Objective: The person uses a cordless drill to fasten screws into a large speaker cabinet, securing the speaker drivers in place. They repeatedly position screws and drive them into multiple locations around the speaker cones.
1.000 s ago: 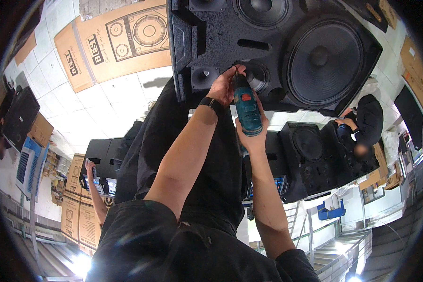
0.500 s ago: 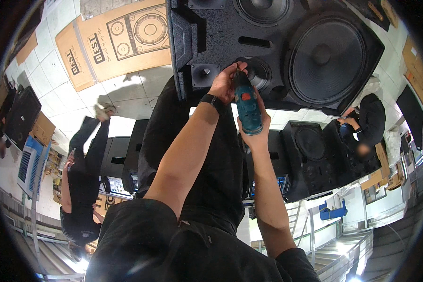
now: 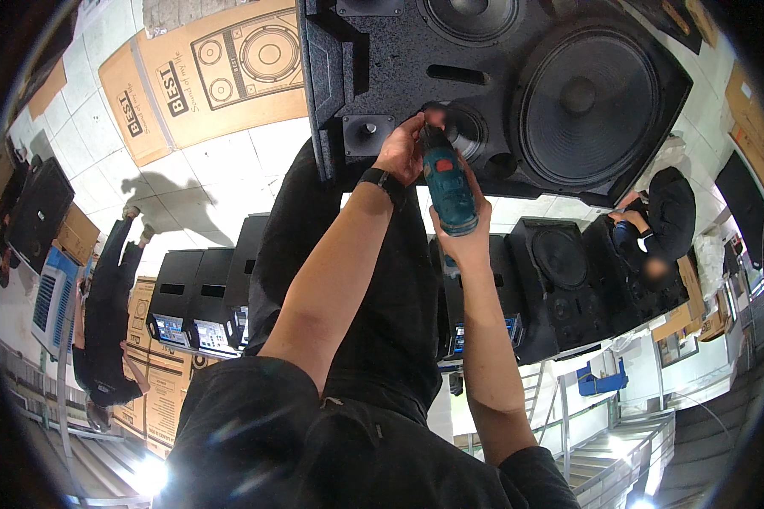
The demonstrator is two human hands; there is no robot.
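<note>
My right hand (image 3: 471,227) is wrapped around a teal cordless drill (image 3: 446,188) with a red patch on its body. The drill's black chuck end points away from me at the edge of a small speaker cone (image 3: 465,134). At that tip, the fingers of my left hand (image 3: 401,154) are pinched together; what they hold is too small and hidden to tell. Both hands are over a large black speaker cabinet (image 3: 382,64). Left of them in its face is a square horn tweeter (image 3: 368,134), and to the right a big woofer (image 3: 579,95).
A flat cardboard box (image 3: 208,72) lies on the tiled floor at the left. Behind me stand more black speaker cabinets (image 3: 552,259). One co-worker (image 3: 675,212) bends over a cabinet at the right; another person (image 3: 106,314) is at the left.
The person at the left has moved farther left, uncovering cabinets and boxes. My hands and the drill keep nearly the same place, with only a slight shift.
</note>
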